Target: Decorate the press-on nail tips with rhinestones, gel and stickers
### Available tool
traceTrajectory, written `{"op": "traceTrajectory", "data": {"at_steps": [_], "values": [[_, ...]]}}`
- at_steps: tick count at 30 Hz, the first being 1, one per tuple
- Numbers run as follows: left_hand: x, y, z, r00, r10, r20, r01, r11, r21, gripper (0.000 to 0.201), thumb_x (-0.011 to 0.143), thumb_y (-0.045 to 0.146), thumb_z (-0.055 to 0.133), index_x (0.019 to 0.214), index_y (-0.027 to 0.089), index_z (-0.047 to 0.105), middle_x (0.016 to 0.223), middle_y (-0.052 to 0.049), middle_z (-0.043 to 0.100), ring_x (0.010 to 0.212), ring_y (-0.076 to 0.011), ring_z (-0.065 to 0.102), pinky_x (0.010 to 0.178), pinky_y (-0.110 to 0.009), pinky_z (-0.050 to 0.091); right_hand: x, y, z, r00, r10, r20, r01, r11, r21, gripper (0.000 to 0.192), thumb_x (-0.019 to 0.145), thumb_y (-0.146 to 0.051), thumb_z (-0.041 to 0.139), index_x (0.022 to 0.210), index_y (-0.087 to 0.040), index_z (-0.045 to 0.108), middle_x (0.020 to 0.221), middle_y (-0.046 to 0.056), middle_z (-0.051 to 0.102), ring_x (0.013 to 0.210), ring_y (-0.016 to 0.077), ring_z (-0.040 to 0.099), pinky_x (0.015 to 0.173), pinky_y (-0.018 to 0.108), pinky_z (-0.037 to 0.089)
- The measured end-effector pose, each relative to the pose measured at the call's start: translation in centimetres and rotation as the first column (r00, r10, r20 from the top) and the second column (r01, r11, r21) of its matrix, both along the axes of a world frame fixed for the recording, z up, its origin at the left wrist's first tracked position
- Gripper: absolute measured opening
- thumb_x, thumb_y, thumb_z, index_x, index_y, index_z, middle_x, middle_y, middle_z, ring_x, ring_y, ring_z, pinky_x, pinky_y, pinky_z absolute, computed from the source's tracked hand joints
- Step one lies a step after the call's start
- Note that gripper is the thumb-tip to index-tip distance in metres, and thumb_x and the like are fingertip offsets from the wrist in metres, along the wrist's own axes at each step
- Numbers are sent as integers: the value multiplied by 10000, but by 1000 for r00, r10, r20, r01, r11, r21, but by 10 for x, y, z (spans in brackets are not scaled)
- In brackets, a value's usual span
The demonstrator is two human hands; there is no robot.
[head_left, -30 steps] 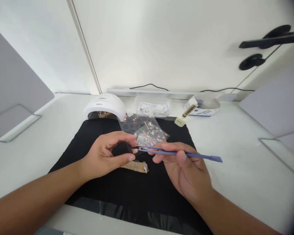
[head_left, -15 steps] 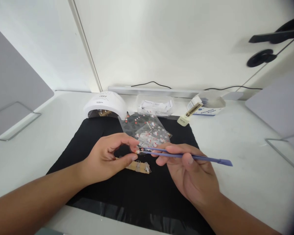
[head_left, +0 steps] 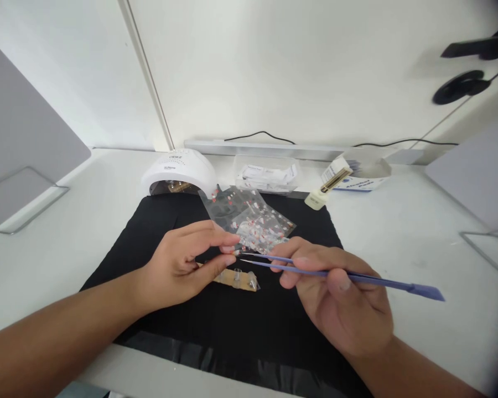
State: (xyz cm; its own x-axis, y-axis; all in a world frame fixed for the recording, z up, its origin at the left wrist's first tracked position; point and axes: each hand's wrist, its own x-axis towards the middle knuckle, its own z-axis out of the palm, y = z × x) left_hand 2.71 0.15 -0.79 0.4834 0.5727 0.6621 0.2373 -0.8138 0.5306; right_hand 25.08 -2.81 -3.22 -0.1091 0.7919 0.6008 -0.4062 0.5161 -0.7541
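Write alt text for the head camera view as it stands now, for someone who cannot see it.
Over a black mat, the right hand holds purple tweezers with tips pointing at the left hand, whose fingers pinch something tiny. Behind lie clear sticker sheets, a white nail lamp and a small bottle.

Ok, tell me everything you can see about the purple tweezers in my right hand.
The purple tweezers are long, thin and metallic-looking, with two fine prongs meeting in a sharp tip and a flat, wider tail. The right hand holds them nearly level above the black mat. The tip points left, almost touching the left hand fingers.
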Motion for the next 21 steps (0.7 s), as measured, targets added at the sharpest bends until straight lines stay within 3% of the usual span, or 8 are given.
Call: {"op": "traceTrajectory", "data": {"at_steps": [4,8,13,21], "values": [[0,1,1,1000,8,-15,-7,998,55,178,843,60,697,1019,80,694,829,-88,722,810,-152,714,723,-222,590,0,1,-4,1000,24,11,-24,1000,-16,282,991,-309,515,1061,-212,771,712,64,728,857,235,675,858,447,544],[-1,2,-1,1000,3,11,-3,999,32,172,841,75,706,1010,105,701,830,-77,728,788,-155,715,713,-238,595,-2,1,-6,998,58,0,-58,998,-39,283,995,-326,512,1059,-230,771,712,55,739,889,235,684,963,496,520],[-1,1,-1,999,-34,22,34,999,8,173,845,66,700,1015,100,688,827,-75,723,793,-148,707,717,-234,594,-2,1,-5,999,34,-28,-36,998,-46,286,997,-325,510,1057,-227,771,734,59,753,925,240,683,906,447,546],[-2,3,-7,985,117,-130,-98,984,149,262,876,85,673,1136,66,643,846,-72,724,804,-121,701,775,-192,579,0,4,-10,997,49,-53,-55,991,-119,278,991,-350,523,1029,-244,777,716,57,746,956,245,677,907,454,538]]}}
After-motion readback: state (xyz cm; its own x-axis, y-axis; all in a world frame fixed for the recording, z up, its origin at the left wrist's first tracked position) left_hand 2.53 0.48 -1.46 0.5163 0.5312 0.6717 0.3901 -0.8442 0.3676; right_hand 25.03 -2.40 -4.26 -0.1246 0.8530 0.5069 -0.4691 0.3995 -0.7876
